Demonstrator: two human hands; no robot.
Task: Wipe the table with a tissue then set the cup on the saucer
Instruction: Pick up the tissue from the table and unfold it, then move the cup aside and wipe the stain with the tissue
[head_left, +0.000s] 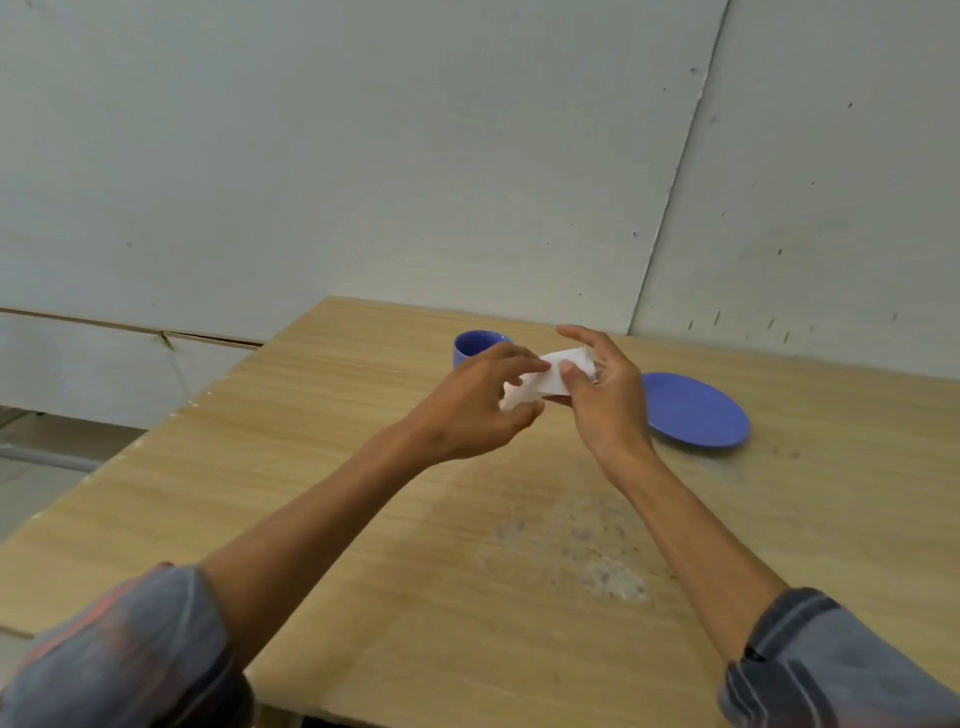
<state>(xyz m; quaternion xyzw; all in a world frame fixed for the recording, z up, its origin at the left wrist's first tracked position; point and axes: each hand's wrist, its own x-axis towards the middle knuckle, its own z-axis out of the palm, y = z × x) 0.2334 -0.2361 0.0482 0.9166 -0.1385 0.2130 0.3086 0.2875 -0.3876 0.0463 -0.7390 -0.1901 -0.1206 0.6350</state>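
A folded white tissue (551, 378) is held in the air above the wooden table (322, 467), gripped between both hands. My left hand (480, 402) pinches its left end and my right hand (602, 392) pinches its right end. A blue cup (470, 347) stands upright on the table just behind my left hand, partly hidden by it. A blue saucer (693, 410) lies flat on the table to the right of my right hand, apart from the cup.
A pale dusty smear (608, 571) marks the table near the front, between my forearms. The table's left edge (130, 452) drops off to the floor. A grey panelled wall (467, 156) stands right behind the table.
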